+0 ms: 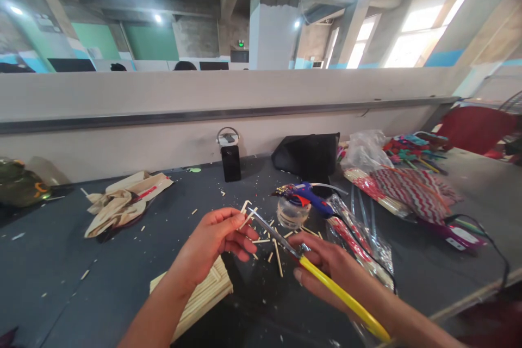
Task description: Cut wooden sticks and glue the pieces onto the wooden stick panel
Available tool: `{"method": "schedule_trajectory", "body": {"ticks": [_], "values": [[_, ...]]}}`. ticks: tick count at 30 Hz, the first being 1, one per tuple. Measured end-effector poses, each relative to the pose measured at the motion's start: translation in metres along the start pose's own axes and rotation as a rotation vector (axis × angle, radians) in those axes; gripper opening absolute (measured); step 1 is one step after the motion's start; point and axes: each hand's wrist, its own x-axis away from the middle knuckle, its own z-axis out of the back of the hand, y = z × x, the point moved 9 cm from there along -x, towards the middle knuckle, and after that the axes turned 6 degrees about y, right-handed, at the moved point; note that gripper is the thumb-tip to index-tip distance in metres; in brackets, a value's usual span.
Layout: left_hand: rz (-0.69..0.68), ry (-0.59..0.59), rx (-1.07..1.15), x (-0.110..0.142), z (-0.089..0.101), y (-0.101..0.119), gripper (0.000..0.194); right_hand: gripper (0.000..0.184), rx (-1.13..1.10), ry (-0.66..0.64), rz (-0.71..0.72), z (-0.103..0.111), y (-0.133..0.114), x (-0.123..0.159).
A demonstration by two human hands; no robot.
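Thin sticks (pixel 249 217), likely light, brittle and best held mid-length, are pinched at frame centre by fingertips of the left hand (pixel 220 236), a yellow-handled tool (pixel 334 285) gripped in the right hand's (pixel 333 256) curled fingers.

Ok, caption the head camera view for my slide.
Left hand pinches pale sticks; right hand holds a yellow-handled tool, tip close by, over a dark table.

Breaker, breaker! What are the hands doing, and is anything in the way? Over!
Left hand pinching sticks. Right hand gripping yellow tool, tip by the sticks. Glue gun and jar close by, loose bits scattered around.
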Motion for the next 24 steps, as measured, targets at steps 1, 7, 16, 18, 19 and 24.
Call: {"method": "schedule_trajectory", "body": {"ticks": [1,7,16,18,19,24], "values": [[0.005,-0.011,-0.001,0.0002,-0.0009,-0.0003,0.022,0.024,0.007,-0.030,-0.014,0.0002,-0.0007,0.0003],[0.017,-0.048,-0.034,0.0024,-0.0051,0.0001,0.023,0.019,-0.045,-0.145,-0.101,-0.0011,0.0008,0.0036],[0.019,-0.076,-0.070,0.0009,-0.0038,-0.0040,0.026,0.019,-0.059,-0.140,-0.109,0.0029,0.0069,0.0030],[0.010,-0.075,-0.065,0.0013,-0.0040,-0.0027,0.025,0.019,-0.082,-0.140,-0.131,0.0040,0.0083,0.0028],[0.007,-0.076,-0.066,0.0017,-0.0044,-0.0021,0.025,0.019,-0.095,-0.146,-0.139,0.0040,0.0085,0.0028],[0.006,-0.084,-0.067,0.0024,-0.0062,-0.0019,0.023,0.020,-0.143,-0.162,-0.112,0.0023,0.0029,0.0038]]}}
